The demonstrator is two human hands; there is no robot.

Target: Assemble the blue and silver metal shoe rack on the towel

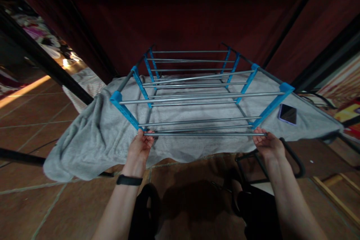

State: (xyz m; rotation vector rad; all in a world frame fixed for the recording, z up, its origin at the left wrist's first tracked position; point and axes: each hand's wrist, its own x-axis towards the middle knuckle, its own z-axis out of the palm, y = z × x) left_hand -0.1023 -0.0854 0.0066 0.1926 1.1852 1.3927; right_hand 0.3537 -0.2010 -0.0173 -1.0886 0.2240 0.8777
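A rack (197, 99) of grey metal rods and blue plastic joints lies on its side on a grey blanket (92, 135). My left hand (140, 147) grips the left end of the nearest metal rod (205, 134), fingers wrapped round it. At the right end of the same rod, my right hand (266, 143) is closed on it too. A black band (129, 180) sits on my left wrist.
A dark phone (287, 113) lies on the blanket at the right. Dark red fabric walls with black poles stand behind the rack. Brown floor tiles (42, 202) spread to the left. A black curved tube frame (295, 161) lies under my right arm; wooden strips at lower right.
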